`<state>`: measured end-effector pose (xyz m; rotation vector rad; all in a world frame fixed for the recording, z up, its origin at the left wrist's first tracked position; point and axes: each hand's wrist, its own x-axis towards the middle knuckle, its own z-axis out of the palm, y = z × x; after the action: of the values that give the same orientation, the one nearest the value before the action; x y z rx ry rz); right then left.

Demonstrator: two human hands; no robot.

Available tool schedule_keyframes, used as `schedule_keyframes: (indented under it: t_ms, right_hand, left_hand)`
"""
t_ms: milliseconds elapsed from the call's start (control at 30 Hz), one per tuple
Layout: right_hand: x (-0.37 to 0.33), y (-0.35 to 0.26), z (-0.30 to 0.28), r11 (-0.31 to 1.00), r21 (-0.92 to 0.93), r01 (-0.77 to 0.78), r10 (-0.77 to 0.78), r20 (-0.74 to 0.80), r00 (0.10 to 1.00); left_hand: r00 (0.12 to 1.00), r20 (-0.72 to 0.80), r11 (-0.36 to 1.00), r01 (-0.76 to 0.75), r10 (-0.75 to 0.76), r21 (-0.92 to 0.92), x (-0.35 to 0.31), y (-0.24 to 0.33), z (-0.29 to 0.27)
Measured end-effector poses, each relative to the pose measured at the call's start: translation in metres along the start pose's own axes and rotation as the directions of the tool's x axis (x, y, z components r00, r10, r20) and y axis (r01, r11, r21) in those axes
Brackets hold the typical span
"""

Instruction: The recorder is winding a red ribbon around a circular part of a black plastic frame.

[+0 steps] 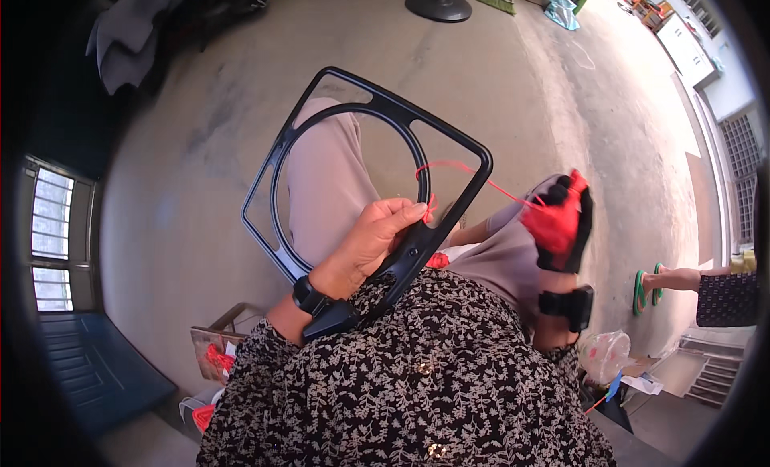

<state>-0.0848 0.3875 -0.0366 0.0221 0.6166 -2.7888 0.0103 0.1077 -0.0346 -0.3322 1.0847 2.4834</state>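
Observation:
A black plastic frame [393,106], roughly square with a large round opening, lies tilted over my lap. My left hand [365,238] is closed at the ring's right side, thumb and finger pinching red cord where it wraps the ring. From there the thin red cord [481,176] loops through the frame's corner gap and runs right to my right hand [561,222]. That hand wears a black and red glove and is blurred by motion. Its fingers appear closed on the cord, well apart from the frame.
A wooden box [210,351] with red material stands by my left side. On the right are a clear plastic bag [605,355] and another person's leg in a green sandal [639,293]. A black round base [439,6] stands on the floor ahead.

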Motion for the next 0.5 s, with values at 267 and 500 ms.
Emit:
schedule_keyframes:
  t_ms: [267, 500]
  right_hand:
    - [-0.064, -0.047, -0.027, 0.998, 0.054, -0.035, 0.029, 0.115, 0.993]
    - [-0.062, -0.036, -0.019, 0.852, -0.482, -0.205, 0.087, -0.256, 0.963]
  left_hand:
    - [0.997, -0.055, 0.998, -0.056, 0.056, -0.006, 0.0, -0.005, -0.004]
    - [0.997, -0.058, 0.991, -0.058, 0.051, -0.121, 0.004, -0.005, -0.004]
